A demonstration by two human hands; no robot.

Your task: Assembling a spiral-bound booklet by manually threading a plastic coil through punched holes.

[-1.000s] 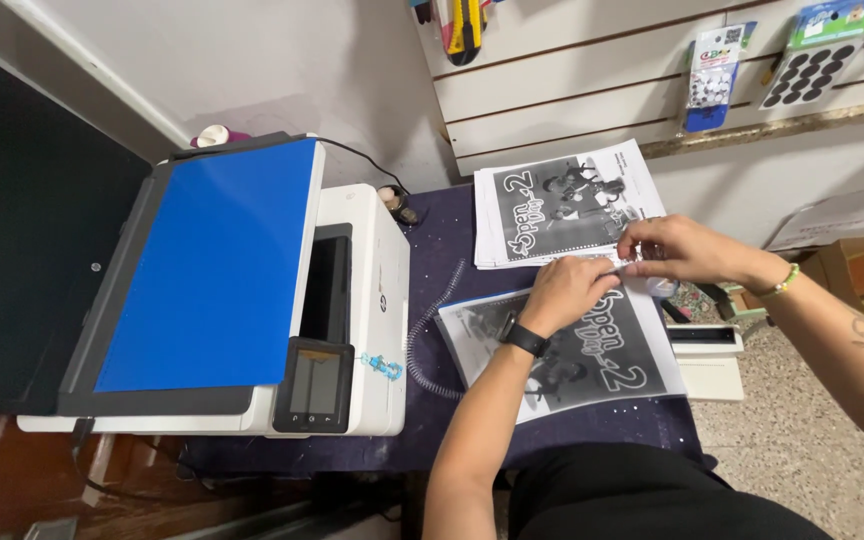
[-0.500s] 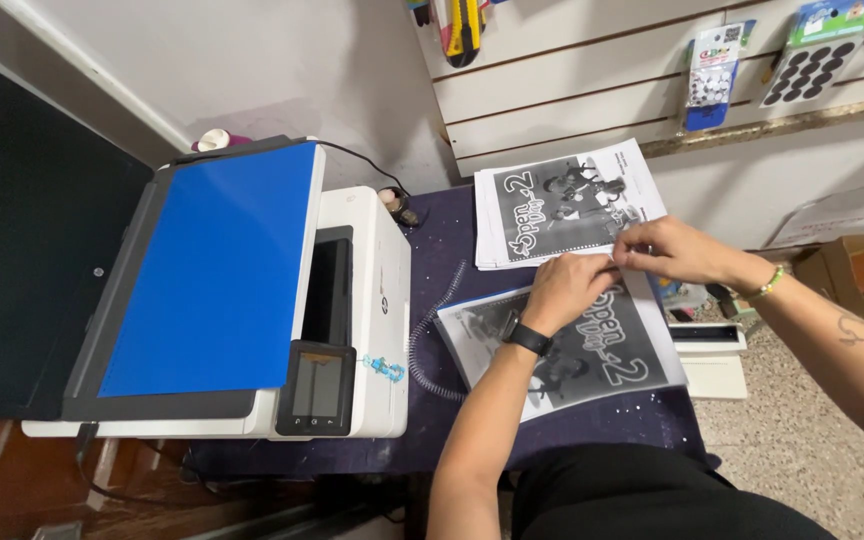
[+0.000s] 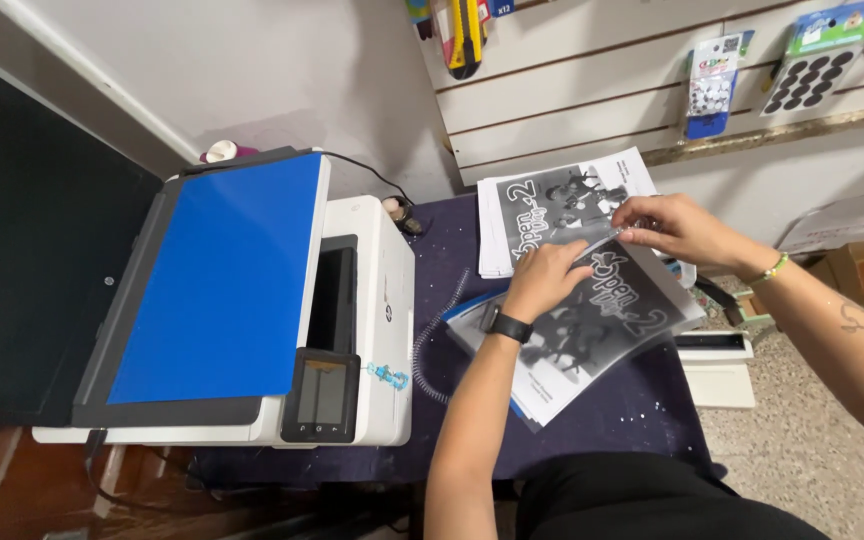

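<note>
**Two hands work a clear cover sheet over a printed booklet beside an office printer**

A person at a dark blue-draped table [image 3: 642, 410] handles a stack of black-and-white printed pages [image 3: 592, 335] lying at an angle just right of a white printer [image 3: 367, 300]. The left hand [image 3: 544, 280], a black watch [image 3: 508, 326] on its wrist, rests palm down on the upper part of the stack, fingers curled and pressing on the top sheet. The right hand [image 3: 674, 228], wearing a beaded bracelet [image 3: 773, 268], pinches the top edge of a glossy transparent cover sheet [image 3: 607, 240] between thumb and fingertips, the fingers closed tight on it; the sheet is lifted slightly off the pages there. A second printed stack [image 3: 552, 205] lies flat farther back, touching the wall end of the table. A clear plastic spiral coil [image 3: 437, 340] curves along the table between the printer and the near stack. The printer's scanner lid stands propped open, showing a blue panel [image 3: 217, 275], with a small dark control screen [image 3: 325, 392] at the front. On the slatted wall panel [image 3: 592, 90] behind hang packets of small goods and a yellow utility knife [image 3: 465, 35].
</note>
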